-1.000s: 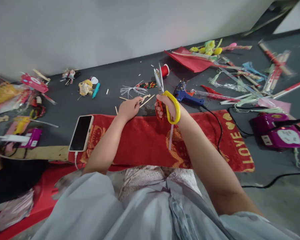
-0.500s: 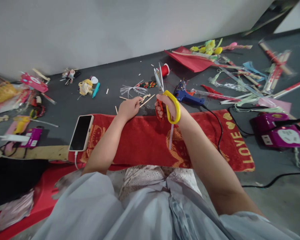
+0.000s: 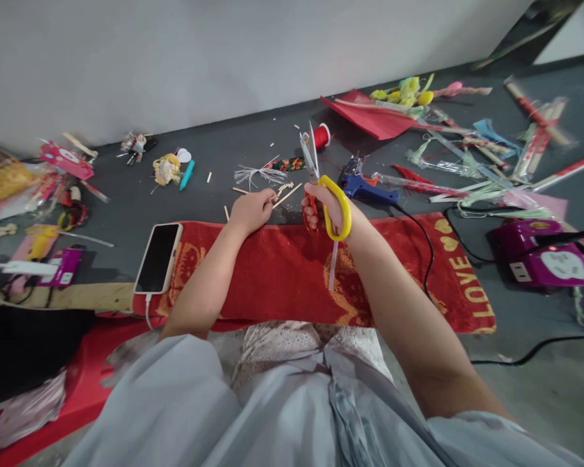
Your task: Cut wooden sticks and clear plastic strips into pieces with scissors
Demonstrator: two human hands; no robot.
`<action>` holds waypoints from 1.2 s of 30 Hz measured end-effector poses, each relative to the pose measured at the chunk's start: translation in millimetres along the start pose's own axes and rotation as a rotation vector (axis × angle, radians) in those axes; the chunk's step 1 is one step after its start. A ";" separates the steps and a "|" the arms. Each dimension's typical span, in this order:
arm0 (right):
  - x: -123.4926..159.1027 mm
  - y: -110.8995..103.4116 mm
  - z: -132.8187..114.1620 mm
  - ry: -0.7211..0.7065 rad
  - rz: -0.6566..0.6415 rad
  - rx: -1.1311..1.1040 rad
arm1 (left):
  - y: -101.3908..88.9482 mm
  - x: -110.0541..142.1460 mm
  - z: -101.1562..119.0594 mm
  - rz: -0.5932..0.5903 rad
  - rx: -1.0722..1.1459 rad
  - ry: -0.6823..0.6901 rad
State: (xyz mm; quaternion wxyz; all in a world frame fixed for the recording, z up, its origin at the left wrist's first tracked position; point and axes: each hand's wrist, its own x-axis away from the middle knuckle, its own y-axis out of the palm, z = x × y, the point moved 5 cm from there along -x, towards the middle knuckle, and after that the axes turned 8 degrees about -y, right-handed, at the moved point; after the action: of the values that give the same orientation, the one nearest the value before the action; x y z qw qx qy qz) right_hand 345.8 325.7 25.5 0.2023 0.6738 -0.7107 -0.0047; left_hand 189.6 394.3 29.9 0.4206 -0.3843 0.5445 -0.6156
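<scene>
My right hand (image 3: 316,207) grips a pair of scissors (image 3: 338,207) with yellow and red handles. The blades point up, slightly parted, in front of a spool of red thread (image 3: 322,136). Below the handles a pale translucent strip (image 3: 333,267) shows over the red towel (image 3: 282,279). My left hand (image 3: 251,213) is closed low over the table, its fingers curled together. Beside its fingertips are a cream knobbly strand (image 3: 286,187) and thin wooden sticks (image 3: 288,196). Whatever the left fingers hold is hidden.
A blue glue gun (image 3: 365,188) lies right of the scissors, its cable crossing the towel. A phone (image 3: 159,259) rests at the towel's left end. Purple power blocks (image 3: 545,253) stand at both sides. White fibres (image 3: 257,174) and red paper (image 3: 374,117) lie farther back.
Both my hands and the scissors stay practically still. At the far left edge, another person's arm has moved out of view.
</scene>
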 end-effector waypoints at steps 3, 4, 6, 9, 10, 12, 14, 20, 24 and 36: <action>-0.5 0.1 0.9 0.003 -0.010 -0.001 | 1.9 -0.8 -0.9 -0.014 0.010 0.006; -0.6 0.1 1.1 0.005 -0.011 0.001 | 2.4 -1.0 -1.3 -0.019 0.008 0.006; -0.6 0.2 1.2 0.006 -0.008 0.000 | 3.1 -1.4 -1.5 -0.026 -0.001 0.005; -0.3 0.6 0.6 0.006 0.003 -0.008 | 3.2 -1.6 -1.2 -0.031 -0.005 0.002; -0.1 0.7 0.4 0.007 0.005 -0.013 | 3.2 -1.6 -1.1 -0.031 -0.002 0.001; 0.2 1.1 0.1 0.009 0.000 -0.018 | 3.4 -1.7 -1.1 -0.030 0.006 0.001; 0.3 1.1 0.1 0.012 -0.006 -0.018 | 4.3 -2.1 -1.5 -0.031 0.011 0.002; -1.2 0.0 0.2 0.011 0.002 0.002 | 6.3 -3.6 -3.7 -0.016 0.004 -0.022; -1.7 0.3 0.6 0.013 0.003 0.006 | 4.4 -3.7 -5.2 0.009 -0.032 -0.075; 0.7 1.4 -2.3 0.026 0.022 0.016 | 4.8 -5.9 -15.7 0.055 -0.005 -0.169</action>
State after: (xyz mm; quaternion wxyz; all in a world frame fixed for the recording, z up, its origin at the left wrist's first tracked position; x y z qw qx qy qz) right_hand 345.1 325.7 28.2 0.2061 0.6674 -0.7155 0.0120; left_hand 177.5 405.0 23.4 0.4808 -0.4211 0.5189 -0.5677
